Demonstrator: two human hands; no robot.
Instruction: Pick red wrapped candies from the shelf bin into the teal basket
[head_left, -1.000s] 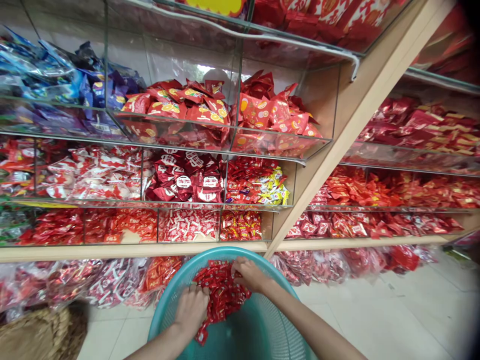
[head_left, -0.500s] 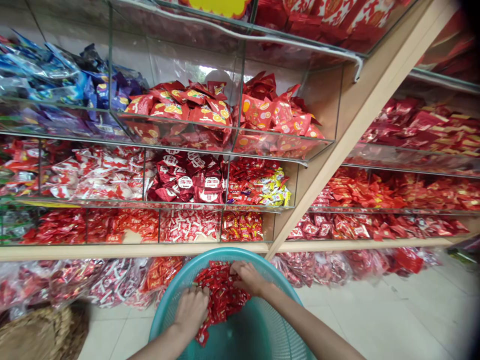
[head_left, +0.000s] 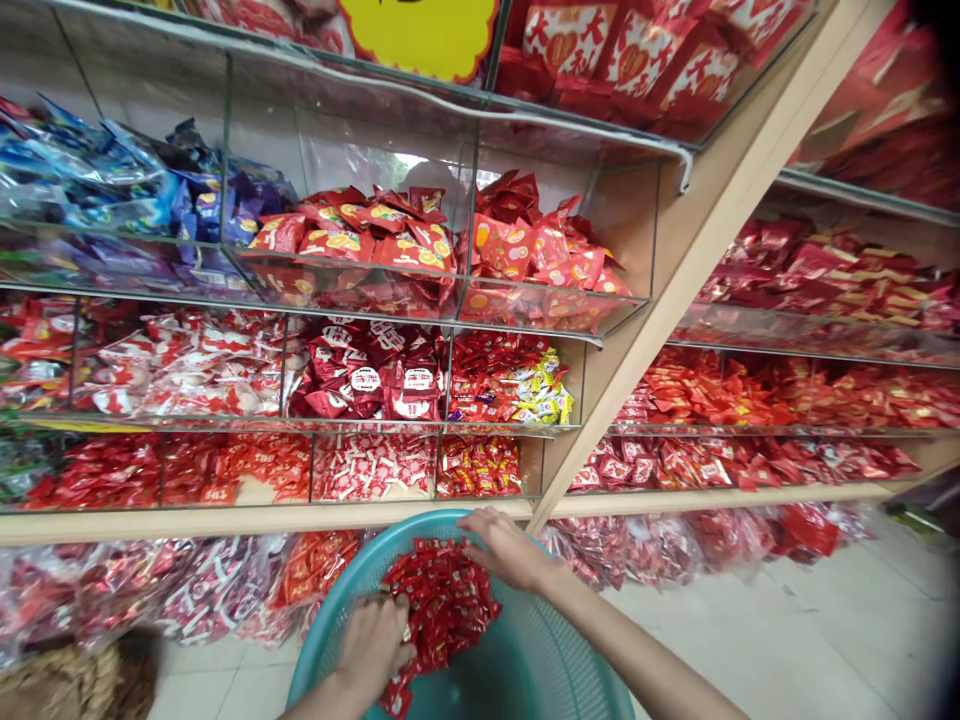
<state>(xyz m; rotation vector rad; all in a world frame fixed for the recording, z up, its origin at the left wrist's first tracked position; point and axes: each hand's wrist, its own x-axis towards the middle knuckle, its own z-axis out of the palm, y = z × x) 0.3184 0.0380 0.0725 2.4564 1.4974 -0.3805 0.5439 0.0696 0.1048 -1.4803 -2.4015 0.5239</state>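
A teal plastic basket (head_left: 525,660) sits low in front of me with a heap of small red candy packets (head_left: 442,600) inside. My left hand (head_left: 373,645) is closed around a bunch of those packets at the heap's left side. My right hand (head_left: 506,548) lies over the heap's far right edge, near the basket's rim, fingers curled onto the packets.
Clear acrylic bins (head_left: 360,250) on a wooden shelf unit (head_left: 262,520) hold red, white, blue and yellow sweets. A slanted wooden post (head_left: 675,290) divides two shelf sections. Bagged candy (head_left: 187,590) hangs below. A woven basket (head_left: 67,685) is at lower left; white floor tiles (head_left: 787,630) at right.
The view has tilted upward a little, so shelves and basket sit lower in frame. Both hands stay in the candy heap; the left has drawn slightly toward me, gripping packets.
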